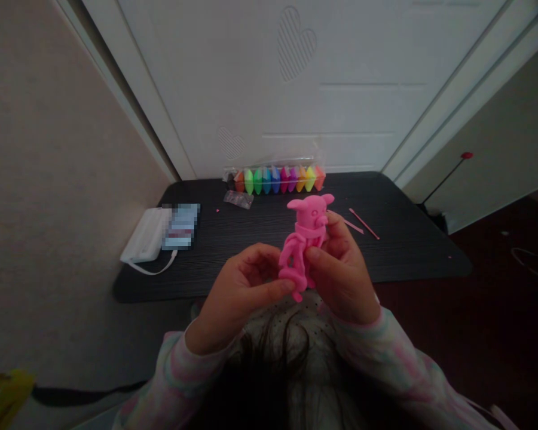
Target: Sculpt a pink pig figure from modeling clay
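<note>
A pink clay animal figure (pixel 305 224) is held upright over the near edge of the dark table, its eared head and snout turned to the right. My left hand (pixel 246 292) pinches its lower end, thumb in front and fingers bent behind. Around the middle of the body, my right hand (pixel 343 269) is closed, with its thumb pressed on the front. Part of the figure's right side is hidden by that hand. Beyond it on the table lie a thin pink stick (pixel 364 223) and a flat pink strip, partly behind my right hand.
Along the back of the black table (pixel 197 275) stands a clear pack of colored clay (pixel 275 180), with a small crumpled wrapper (pixel 239 199) before it. A white power bank (pixel 146 235) with a cable lies at the left, beside a blurred blue item (pixel 182 227). A white door rises behind.
</note>
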### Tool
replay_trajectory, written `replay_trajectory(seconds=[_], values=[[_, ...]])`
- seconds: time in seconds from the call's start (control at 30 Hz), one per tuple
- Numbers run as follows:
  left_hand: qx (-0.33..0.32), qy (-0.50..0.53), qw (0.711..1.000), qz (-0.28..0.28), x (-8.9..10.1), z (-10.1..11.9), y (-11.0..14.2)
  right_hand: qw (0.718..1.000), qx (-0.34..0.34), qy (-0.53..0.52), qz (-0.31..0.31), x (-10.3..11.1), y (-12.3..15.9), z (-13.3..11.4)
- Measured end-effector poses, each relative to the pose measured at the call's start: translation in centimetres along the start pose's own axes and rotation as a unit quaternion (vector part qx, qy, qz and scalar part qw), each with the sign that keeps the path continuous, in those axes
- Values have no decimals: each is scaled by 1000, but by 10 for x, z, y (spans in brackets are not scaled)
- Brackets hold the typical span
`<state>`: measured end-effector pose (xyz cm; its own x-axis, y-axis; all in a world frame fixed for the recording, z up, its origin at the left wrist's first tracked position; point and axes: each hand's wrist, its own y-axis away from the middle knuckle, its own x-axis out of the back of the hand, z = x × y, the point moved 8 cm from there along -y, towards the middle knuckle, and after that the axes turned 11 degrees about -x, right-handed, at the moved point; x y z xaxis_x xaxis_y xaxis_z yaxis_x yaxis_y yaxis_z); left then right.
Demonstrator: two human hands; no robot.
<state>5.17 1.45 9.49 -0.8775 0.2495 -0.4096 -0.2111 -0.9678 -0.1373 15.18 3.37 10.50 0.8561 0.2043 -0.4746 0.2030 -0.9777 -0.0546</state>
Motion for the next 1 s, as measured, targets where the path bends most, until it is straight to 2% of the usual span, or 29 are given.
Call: replay_trajectory(seconds=[0.2,0.27,0.33,0.43,0.5,0.63,0.73,0.83,1.0], values=[[-42,-107,993,-27,0,10,2,998,-51,-31,-16,-3,0,5],[-66,-162,984,-38,3,15,2,997,-55,-41,-17,-3,0,5],[-119,-235,965,-19,10,26,2,998,-54,-40,-15,-3,-1,6],[-239,-338,909,54,18,51,7,1000,-30,-11,0,0,-2,6],[-306,-396,862,83,16,65,14,1000,1,22,15,1,0,3],[-380,-492,779,82,0,76,22,992,51,107,50,1,7,-2],[-407,-537,734,87,-6,76,25,977,97,170,86,2,13,-6],[-410,-549,722,94,-6,73,25,960,137,215,113,3,17,-8],[-389,-547,733,108,-4,70,23,930,226,254,140,1,25,-10]])
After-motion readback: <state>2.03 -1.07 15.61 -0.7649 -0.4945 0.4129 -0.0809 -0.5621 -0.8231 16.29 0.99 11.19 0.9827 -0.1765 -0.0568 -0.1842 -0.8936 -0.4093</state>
